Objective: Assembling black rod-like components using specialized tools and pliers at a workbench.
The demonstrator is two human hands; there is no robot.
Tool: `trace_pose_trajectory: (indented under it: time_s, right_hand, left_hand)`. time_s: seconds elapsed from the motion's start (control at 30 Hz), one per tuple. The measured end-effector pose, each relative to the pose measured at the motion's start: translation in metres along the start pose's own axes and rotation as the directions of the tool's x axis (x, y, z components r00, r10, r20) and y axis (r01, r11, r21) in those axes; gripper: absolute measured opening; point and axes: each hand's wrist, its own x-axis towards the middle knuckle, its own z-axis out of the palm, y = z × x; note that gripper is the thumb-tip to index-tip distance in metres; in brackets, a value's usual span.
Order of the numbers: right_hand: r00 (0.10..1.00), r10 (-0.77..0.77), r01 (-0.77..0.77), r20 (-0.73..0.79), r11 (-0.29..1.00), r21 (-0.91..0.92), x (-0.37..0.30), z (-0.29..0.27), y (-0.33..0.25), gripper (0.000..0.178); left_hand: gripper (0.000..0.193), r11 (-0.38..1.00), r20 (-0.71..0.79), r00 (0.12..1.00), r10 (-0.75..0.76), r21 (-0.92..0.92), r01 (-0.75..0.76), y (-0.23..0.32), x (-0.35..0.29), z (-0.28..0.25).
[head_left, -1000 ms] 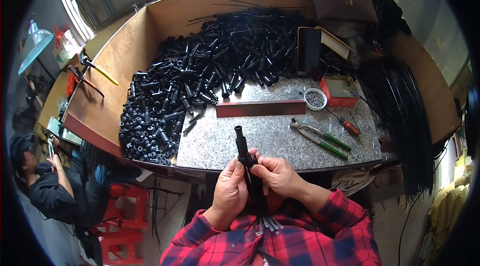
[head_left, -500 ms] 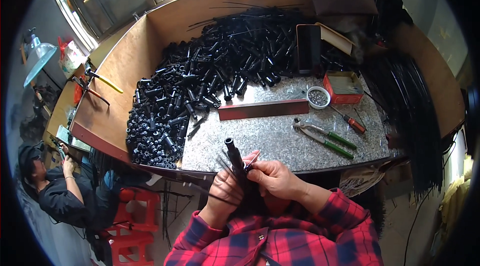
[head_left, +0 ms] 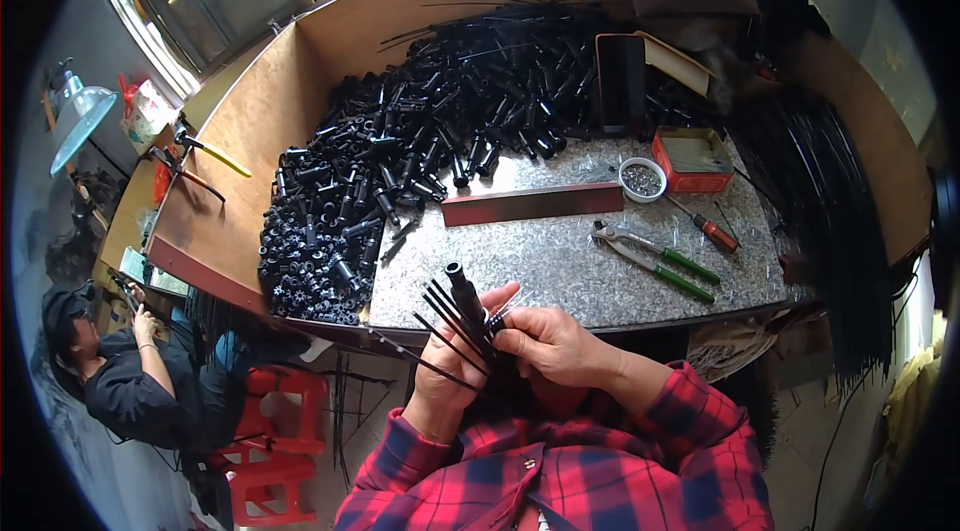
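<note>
A black tube (head_left: 463, 293) with an open upper end stands tilted over the near table edge. My left hand (head_left: 442, 376) is closed around its lower part. Several thin black rods (head_left: 440, 309) fan out from the tube past my left fingers, and one finger sticks out behind the tube. My right hand (head_left: 550, 343) pinches at the tube's right side, where a thin pale strand (head_left: 508, 305) shows above the fingertips. What exactly the right fingertips grip is hidden. The lower end of the tube is lost against dark clothing.
A heap of black tubular parts (head_left: 400, 151) covers the table's left and back. A flat metal bar (head_left: 530, 203), green-handled pincers (head_left: 655, 266), a screwdriver (head_left: 712, 231), a white cup of small metal bits (head_left: 643, 196) and a red box (head_left: 690, 183) lie about. Another person (head_left: 140, 381) sits left.
The rods at my left hand are spread wider and stand more upright. A left finger stretches farther out behind the tube. The view has shifted slightly; both hands stay at the tube.
</note>
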Motion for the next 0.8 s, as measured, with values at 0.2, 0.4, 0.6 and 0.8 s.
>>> trace_pose_trajectory:
  time_s: [0.2,0.4,0.6,0.8]
  right_hand:
    - [0.998,0.009,-0.011,0.068,0.999,0.033,0.003,-0.002,0.003,0.015]
    - [0.997,-0.015,0.015,0.074,1.000,0.000,0.006,0.001,-0.004,0.014]
    - [0.975,-0.180,0.148,-0.128,0.962,-0.230,0.016,0.019,-0.002,0.014]
    - [0.903,-0.408,0.334,-0.135,0.864,-0.377,0.045,0.038,0.006,0.018]
  left_hand:
    - [0.056,0.994,0.056,0.993,-0.101,-0.046,0.104,0.002,-0.001,0.002]
    - [0.063,0.992,0.134,0.984,-0.121,-0.028,0.125,0.009,0.006,-0.003]
    - [0.032,0.960,-0.059,0.960,0.272,0.077,-0.268,0.018,-0.001,0.010]
    - [0.040,0.856,-0.249,0.822,0.512,0.226,-0.465,0.021,-0.019,0.009]
